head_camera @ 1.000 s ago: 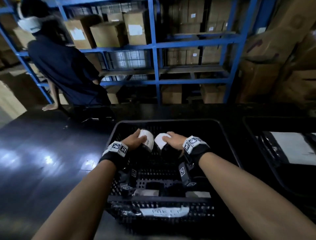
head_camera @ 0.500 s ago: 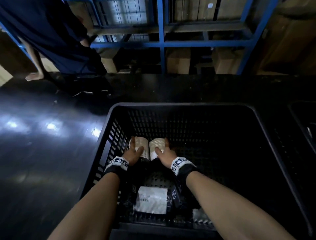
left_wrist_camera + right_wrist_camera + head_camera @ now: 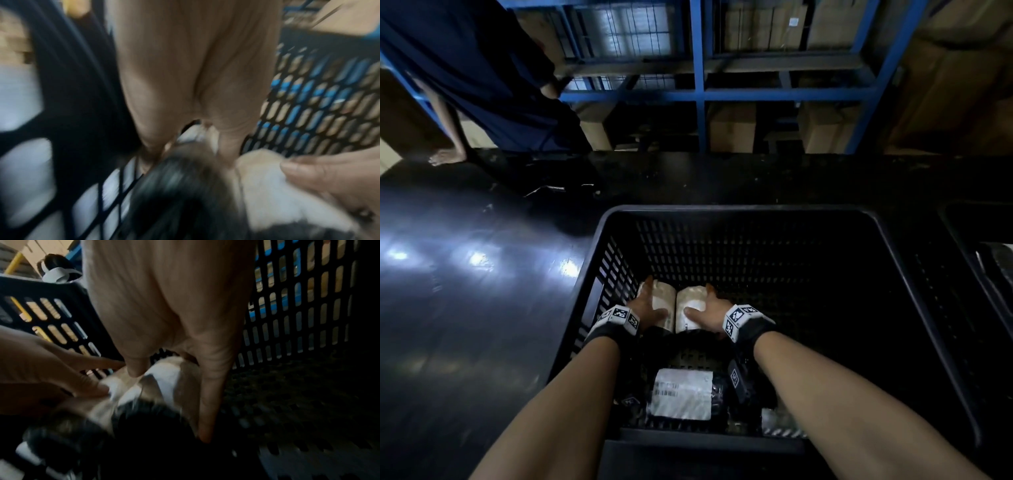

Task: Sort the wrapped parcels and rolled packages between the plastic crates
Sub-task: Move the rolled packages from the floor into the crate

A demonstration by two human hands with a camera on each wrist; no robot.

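Observation:
Two dark rolled packages with white labels lie side by side low in the black plastic crate (image 3: 739,214), toward its left wall. My left hand (image 3: 645,305) grips the left roll (image 3: 662,303), thumb on the label and fingers down its outer side. My right hand (image 3: 710,310) grips the right roll (image 3: 690,305) the same way. In the blurred left wrist view my left hand (image 3: 185,126) reaches down onto its roll (image 3: 180,178). In the right wrist view my right hand (image 3: 170,369) holds its roll (image 3: 164,381). A flat wrapped parcel (image 3: 683,394) lies at the crate's near end.
A second black crate (image 3: 979,246) stands at the right edge. Another person in dark blue clothes (image 3: 482,68) stands at the upper left beside blue shelving (image 3: 700,92) holding cardboard boxes. A shiny dark floor (image 3: 465,308) spreads to the left.
Both hands have gone down from the crate's rim level toward its floor, each still holding its roll. The view has tilted down and closer.

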